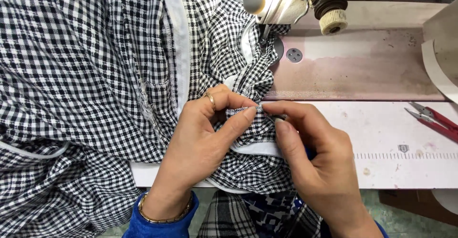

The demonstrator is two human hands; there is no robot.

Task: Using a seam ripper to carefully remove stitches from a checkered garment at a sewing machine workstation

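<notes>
Where the two hands meet near the middle of the worktop's front half, pinching one folded seam of black-and-white checked cloth (pixel 86 66). Left hand (pixel 202 140) closed on the fold, thumb and forefinger pressed together over the stitched edge, ring on one finger, gold bracelet (pixel 164 215) at the wrist above a blue cuff. Right hand (pixel 317 166) closed too, thumb and forefinger gripping a thin metal tool (pixel 278 117) whose tip touches the seam just beside the left thumb; kind of tool too hidden to tell. Fingertips nearly touching across the seam.

Heaped over the whole left side of the worktop (pixel 381 133) and spilling off its front edge, with white bands running through the folds. Bunched high between the hands and the sewing machine (pixel 286 1) at the back edge, covering the needle plate's left part and hiding the foot. Round screw plate (pixel 294 55) bare just right of the bunch. Red-handled snips (pixel 434 119) lying at the right edge, well apart from the hands. Printed ruler strip (pixel 405 155) along the front right.
</notes>
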